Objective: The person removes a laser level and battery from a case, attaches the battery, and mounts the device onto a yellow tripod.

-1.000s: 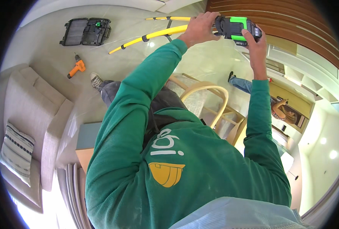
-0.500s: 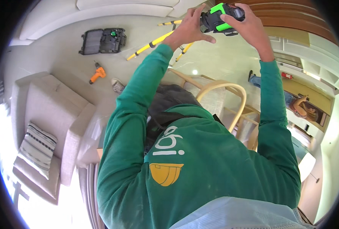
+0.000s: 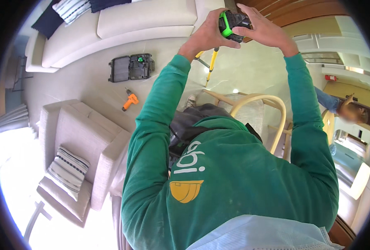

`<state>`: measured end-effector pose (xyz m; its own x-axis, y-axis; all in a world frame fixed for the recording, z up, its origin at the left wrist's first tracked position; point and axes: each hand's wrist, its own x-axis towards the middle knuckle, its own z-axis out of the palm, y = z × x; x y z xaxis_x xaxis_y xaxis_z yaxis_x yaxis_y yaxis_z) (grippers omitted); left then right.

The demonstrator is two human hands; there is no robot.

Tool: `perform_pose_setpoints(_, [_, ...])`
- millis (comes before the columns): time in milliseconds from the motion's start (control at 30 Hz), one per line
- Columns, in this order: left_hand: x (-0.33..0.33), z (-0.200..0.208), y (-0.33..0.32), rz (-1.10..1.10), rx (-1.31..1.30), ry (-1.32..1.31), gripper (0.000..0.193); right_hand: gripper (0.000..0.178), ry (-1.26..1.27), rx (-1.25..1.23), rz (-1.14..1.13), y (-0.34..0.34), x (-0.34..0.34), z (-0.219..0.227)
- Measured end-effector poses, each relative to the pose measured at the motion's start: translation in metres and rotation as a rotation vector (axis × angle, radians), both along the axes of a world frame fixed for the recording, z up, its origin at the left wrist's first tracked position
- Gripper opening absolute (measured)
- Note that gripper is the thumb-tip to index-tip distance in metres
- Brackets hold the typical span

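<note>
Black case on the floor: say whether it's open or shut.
Open: the case lies unfolded, both halves side by side, interiors showing.

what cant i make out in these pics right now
All in the head view:
Green-and-black device: partly covered by the left hand and right hand.
Top of the yellow tripod: hidden behind the left hand, so I can't tell whether the device is attached.
Green item in the open case: too small to identify.
Other person: head blurred.
Sofa: cut off by the upper edge.
</note>
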<state>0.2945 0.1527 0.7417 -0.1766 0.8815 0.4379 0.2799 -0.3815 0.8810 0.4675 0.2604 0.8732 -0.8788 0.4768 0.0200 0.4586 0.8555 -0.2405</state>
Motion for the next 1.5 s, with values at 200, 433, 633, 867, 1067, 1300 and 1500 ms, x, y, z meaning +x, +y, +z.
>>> perform_pose_setpoints(200, [-0.012, 0.014, -0.003, -0.141, -0.08, -0.064, 0.124, 0.061, -0.15, -0.242, 0.186, -0.003, -0.01, 0.035])
perform_pose_setpoints(433, [-0.007, 0.003, -0.009, 0.026, 0.047, 0.086, 0.125, 0.059, -0.199, -0.038, 0.136, -0.021, -0.023, 0.045])
perform_pose_setpoints(633, [0.019, 0.011, -0.007, 0.305, -0.09, 0.151, 0.121, 0.059, -0.098, 0.047, -0.022, -0.007, -0.027, 0.002])
perform_pose_setpoints(867, [-0.011, 0.032, -0.001, 0.186, -0.235, 0.237, 0.089, 0.072, -0.113, 0.081, 0.054, -0.009, -0.025, 0.014])
perform_pose_setpoints(1067, [-0.024, 0.032, 0.013, -0.026, -0.252, 0.228, 0.096, 0.08, -0.146, 0.018, 0.179, 0.007, -0.014, 0.007])
perform_pose_setpoints(1300, [-0.017, 0.036, -0.001, 0.144, -0.128, 0.357, 0.11, 0.066, -0.112, 0.067, -0.026, -0.007, -0.035, 0.001])
perform_pose_setpoints(1500, [-0.018, 0.029, 0.02, 0.019, -0.233, 0.156, 0.104, 0.072, -0.195, 0.022, -0.166, 0.006, -0.044, -0.002])
